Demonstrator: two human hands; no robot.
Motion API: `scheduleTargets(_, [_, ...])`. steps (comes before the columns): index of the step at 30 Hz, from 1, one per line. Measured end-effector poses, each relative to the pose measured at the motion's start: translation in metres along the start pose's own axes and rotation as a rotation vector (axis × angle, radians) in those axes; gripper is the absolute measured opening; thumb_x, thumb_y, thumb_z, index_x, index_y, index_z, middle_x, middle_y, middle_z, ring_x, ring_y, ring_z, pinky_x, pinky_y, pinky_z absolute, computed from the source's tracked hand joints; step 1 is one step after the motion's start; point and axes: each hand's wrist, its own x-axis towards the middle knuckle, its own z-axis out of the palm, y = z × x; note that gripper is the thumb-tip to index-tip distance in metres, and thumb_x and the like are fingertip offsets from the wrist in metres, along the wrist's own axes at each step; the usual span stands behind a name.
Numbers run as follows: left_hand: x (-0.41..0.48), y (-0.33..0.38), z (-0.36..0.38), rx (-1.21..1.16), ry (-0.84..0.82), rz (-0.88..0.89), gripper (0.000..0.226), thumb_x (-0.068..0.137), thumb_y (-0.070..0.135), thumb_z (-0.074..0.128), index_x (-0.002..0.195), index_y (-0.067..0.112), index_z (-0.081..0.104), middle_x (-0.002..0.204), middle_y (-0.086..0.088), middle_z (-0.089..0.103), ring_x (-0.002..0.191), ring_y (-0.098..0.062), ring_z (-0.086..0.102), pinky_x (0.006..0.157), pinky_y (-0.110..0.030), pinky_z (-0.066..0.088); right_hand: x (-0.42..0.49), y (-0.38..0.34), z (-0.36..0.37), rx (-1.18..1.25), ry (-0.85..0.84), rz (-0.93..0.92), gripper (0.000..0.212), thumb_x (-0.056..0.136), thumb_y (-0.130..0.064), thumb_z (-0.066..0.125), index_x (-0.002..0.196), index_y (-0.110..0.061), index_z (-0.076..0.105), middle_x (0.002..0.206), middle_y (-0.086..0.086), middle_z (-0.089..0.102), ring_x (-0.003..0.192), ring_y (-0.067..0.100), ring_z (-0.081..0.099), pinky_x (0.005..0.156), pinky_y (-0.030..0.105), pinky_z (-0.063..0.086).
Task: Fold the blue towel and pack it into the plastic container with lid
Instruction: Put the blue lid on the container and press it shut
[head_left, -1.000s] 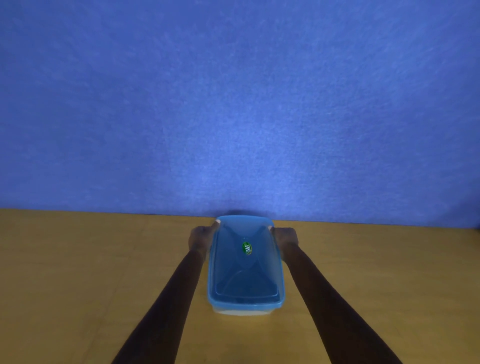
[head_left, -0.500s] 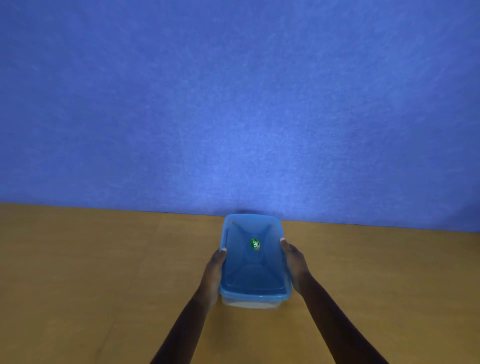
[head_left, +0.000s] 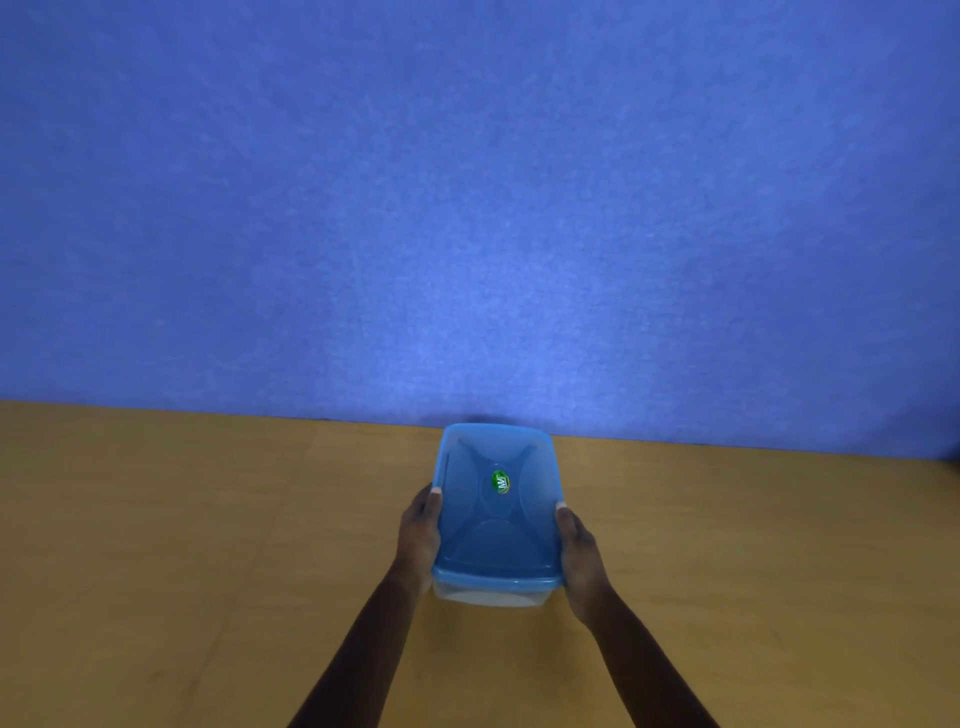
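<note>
Arms: I see the left forearm (head_left: 358, 660) and the right forearm (head_left: 649, 665) rising from the bottom edge and converging toward the middle of the view.
Left hand: my left hand (head_left: 418, 535) clasps the left long side of the container (head_left: 491, 596), with the thumb tip laid on the edge of the lid (head_left: 496, 540). The other fingers are hidden behind the side.
Right hand: my right hand (head_left: 581, 553) clasps the opposite long side the same way, thumb tip on the lid's edge, the rest of the fingers out of sight.
Container position: it sits between the two hands, in the middle of the table (head_left: 156, 561) and toward its far edge. I cannot tell whether it rests on the table or is just off it.
Container axis: the long axis runs straight away from me, one short end near and the other toward the wall (head_left: 467, 208).
Lid: blue and see-through, seated on top of the clear body. A small green sticker (head_left: 501, 482) sits past its centre.
Contents: I cannot make them out through the lid.
Surroundings: the far short end is close to the blue wall, which stands behind the table.
Count: two hands, one container, one lid, one sticker.
</note>
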Motion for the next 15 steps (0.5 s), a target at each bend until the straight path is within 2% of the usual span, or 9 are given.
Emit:
scheduleTargets(2, [0.0,0.0,0.0,0.01,0.011,0.003,0.028,0.1,0.011,0.036,0.114,-0.003,0.055,0.092,-0.014,0.061,0.084,-0.025,0.057,0.071,-0.033,0.049,0.002,0.001,0.001,0.003,-0.019,-0.005,0.041,0.102,-0.022,0.031,0.121,0.006,0.054,0.114,0.027,0.064,0.101,0.035,0.064,0.08,0.042,0.057])
scheduleTargets(4, [-0.002,0.001,0.0,0.019,0.018,0.006,0.03,0.1,0.011,0.036,0.115,-0.007,0.055,0.089,-0.013,0.062,0.076,-0.02,0.062,0.068,-0.031,0.052,0.002,0.002,0.002,0.003,-0.029,-0.001,0.041,0.102,-0.023,0.031,0.121,0.005,0.055,0.106,0.02,0.067,0.091,0.027,0.066,0.066,0.027,0.06])
scheduleTargets(5, [-0.003,0.002,0.0,0.014,0.018,0.002,0.031,0.099,0.011,0.036,0.115,-0.008,0.055,0.088,-0.013,0.063,0.076,-0.02,0.065,0.07,-0.032,0.055,0.002,0.002,0.002,0.007,-0.024,0.004,0.041,0.102,-0.023,0.031,0.12,0.004,0.055,0.103,0.016,0.068,0.088,0.025,0.066,0.064,0.025,0.06])
scheduleTargets(6, [-0.006,0.004,0.0,0.0,0.005,-0.006,0.033,0.1,0.012,0.036,0.117,-0.01,0.054,0.093,-0.017,0.064,0.083,-0.025,0.065,0.077,-0.039,0.055,0.001,0.001,0.001,0.013,-0.021,0.007,0.041,0.102,-0.023,0.032,0.12,0.004,0.055,0.103,0.016,0.068,0.09,0.027,0.066,0.067,0.028,0.061])
scheduleTargets(8, [-0.009,0.005,-0.003,-0.043,-0.045,-0.034,0.037,0.1,0.014,0.035,0.121,-0.012,0.051,0.112,-0.027,0.059,0.104,-0.037,0.057,0.095,-0.058,0.044,0.0,-0.002,0.001,0.038,-0.025,0.015,0.04,0.101,-0.023,0.033,0.121,0.004,0.055,0.112,0.024,0.065,0.102,0.038,0.064,0.084,0.046,0.057])
scheduleTargets(9, [-0.009,0.005,-0.004,-0.071,-0.069,-0.051,0.038,0.1,0.015,0.034,0.124,-0.011,0.049,0.118,-0.03,0.057,0.108,-0.04,0.055,0.099,-0.061,0.041,-0.001,-0.003,0.0,0.064,-0.025,0.025,0.039,0.101,-0.022,0.035,0.121,0.004,0.054,0.116,0.027,0.063,0.106,0.041,0.061,0.089,0.051,0.053])
scheduleTargets(11, [-0.009,0.003,-0.009,-0.105,-0.102,-0.078,0.041,0.099,0.018,0.034,0.124,-0.01,0.05,0.117,-0.028,0.058,0.104,-0.038,0.058,0.092,-0.054,0.049,-0.002,-0.004,0.0,0.125,-0.023,0.042,0.037,0.1,-0.02,0.037,0.123,0.005,0.053,0.116,0.027,0.062,0.105,0.04,0.06,0.086,0.05,0.052])
scheduleTargets(13, [-0.009,-0.001,-0.013,-0.099,-0.128,-0.088,0.042,0.099,0.022,0.032,0.121,-0.007,0.053,0.109,-0.023,0.063,0.092,-0.032,0.064,0.074,-0.039,0.058,-0.002,-0.006,0.0,0.173,-0.024,0.027,0.035,0.1,-0.017,0.036,0.123,0.004,0.053,0.112,0.024,0.062,0.1,0.036,0.06,0.081,0.045,0.053])
scheduleTargets(15, [-0.008,-0.007,-0.017,-0.081,-0.155,-0.105,0.045,0.099,0.028,0.03,0.111,0.0,0.063,0.101,-0.015,0.071,0.087,-0.025,0.068,0.066,-0.031,0.06,-0.002,-0.005,-0.001,0.227,-0.04,0.024,0.032,0.1,-0.016,0.034,0.115,-0.001,0.057,0.103,0.018,0.065,0.091,0.03,0.063,0.074,0.041,0.055])
